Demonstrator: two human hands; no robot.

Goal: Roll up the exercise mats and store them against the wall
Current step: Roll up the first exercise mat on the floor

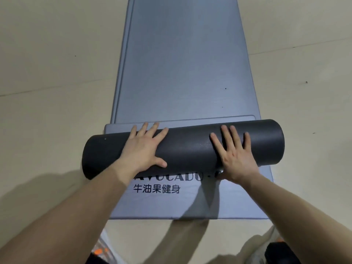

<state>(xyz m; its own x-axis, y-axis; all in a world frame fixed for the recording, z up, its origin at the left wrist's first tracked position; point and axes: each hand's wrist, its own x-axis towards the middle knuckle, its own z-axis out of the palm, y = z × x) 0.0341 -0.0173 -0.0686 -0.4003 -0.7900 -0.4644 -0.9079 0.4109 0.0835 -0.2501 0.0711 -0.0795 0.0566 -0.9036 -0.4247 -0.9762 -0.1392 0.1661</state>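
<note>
Black rolled mat [187, 144] pressed under flat left grip [144, 147] and right grip [234, 155], fingers straight, atop blue-grey mat [181, 63] printed "牛油果健身".

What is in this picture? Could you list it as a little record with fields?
rolled mat: dark, lying across the blue-grey mats
left hand: flat on the rolled mat, fingers straight
right hand: flat on the rolled mat, fingers spread
blue-grey mats: unrolled on the floor, near one printed with lettering
floor: beige
</note>
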